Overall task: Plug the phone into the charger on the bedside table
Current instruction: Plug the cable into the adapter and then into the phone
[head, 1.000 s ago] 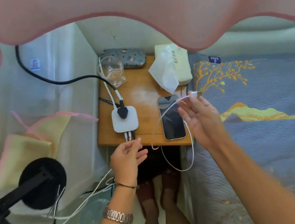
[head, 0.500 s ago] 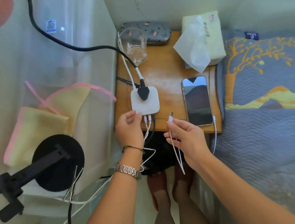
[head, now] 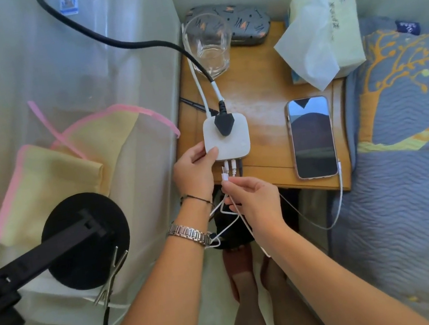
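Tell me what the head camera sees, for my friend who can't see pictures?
A person's right hand brings a white cable plug up to a white charger that the left hand steadies on a wooden bedside table. A phone lies face up nearby, a cable at its bottom end.

Print on the tissue pack (head: 338,28) is unreadable.

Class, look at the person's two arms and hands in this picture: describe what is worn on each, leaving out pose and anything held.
Both arms are bare, with no sleeves in view. The left hand has a thin black cord bracelet at the wrist and, just behind it, a silver metal link watch band. The right hand and its wrist wear nothing visible: no ring, band or glove.
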